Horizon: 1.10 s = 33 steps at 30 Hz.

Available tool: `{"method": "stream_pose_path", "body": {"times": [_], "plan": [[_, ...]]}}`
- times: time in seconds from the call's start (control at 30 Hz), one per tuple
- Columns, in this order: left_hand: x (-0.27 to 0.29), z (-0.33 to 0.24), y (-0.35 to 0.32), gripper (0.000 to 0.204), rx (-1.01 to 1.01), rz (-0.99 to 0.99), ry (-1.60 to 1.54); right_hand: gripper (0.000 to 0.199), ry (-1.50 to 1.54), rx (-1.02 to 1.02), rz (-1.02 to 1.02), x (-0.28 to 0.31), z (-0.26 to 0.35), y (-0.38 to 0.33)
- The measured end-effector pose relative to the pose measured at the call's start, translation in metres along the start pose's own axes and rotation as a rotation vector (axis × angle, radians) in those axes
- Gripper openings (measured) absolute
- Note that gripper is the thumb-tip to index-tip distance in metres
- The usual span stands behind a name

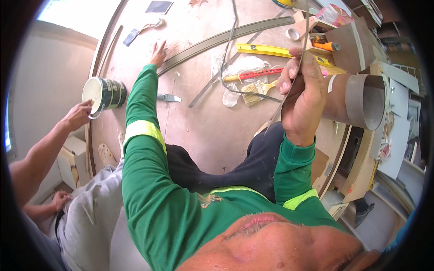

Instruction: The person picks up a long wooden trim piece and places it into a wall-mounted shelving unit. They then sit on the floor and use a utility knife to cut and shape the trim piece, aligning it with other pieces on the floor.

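My right hand (302, 92) is raised in front of me and pinches a thin grey strip (296, 72) that runs up past the top of the view. My left hand (158, 53) reaches far out, fingers spread, resting on the brown work board (199, 122) by a long curved grey metal strip (226, 38). Both my sleeves are green with a yellow band. A bent dark wire (228, 58) loops over the board near the right hand.
Another person's hand (79, 115) at the left holds a tipped paint can (105, 94). On the board lie a paintbrush (257, 88), a yellow level (266, 49), a red tool (262, 73), clear plastic (239, 67) and a scraper (168, 97). A grey cylinder (364, 101) stands at the right.
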<state>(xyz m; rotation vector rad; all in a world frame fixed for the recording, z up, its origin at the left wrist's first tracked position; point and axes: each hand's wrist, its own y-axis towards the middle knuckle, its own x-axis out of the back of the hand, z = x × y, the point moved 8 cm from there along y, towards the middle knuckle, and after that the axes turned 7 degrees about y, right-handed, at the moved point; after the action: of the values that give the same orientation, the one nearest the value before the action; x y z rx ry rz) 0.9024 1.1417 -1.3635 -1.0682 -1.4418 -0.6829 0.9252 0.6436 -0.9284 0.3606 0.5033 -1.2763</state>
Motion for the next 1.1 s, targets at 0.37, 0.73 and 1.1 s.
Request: {"method": "stream_pose_path", "body": {"times": [0.37, 0.73, 1.1], "plan": [[-0.008, -0.028, -0.003, 0.028, -0.214, -0.055, 0.274, 0.034, -0.063, -0.056, -0.013, 0.006, -0.009, 0.000], [0.056, -0.426, -0.150, 0.031, -0.653, -0.020, -0.684, 0.034, 0.020, -0.033, 0.038, 0.003, -0.005, 0.000], [0.023, -0.408, -0.112, 0.023, -0.617, -0.036, -0.438, 0.034, 0.072, 0.034, 0.015, 0.023, 0.019, -0.002]]}}
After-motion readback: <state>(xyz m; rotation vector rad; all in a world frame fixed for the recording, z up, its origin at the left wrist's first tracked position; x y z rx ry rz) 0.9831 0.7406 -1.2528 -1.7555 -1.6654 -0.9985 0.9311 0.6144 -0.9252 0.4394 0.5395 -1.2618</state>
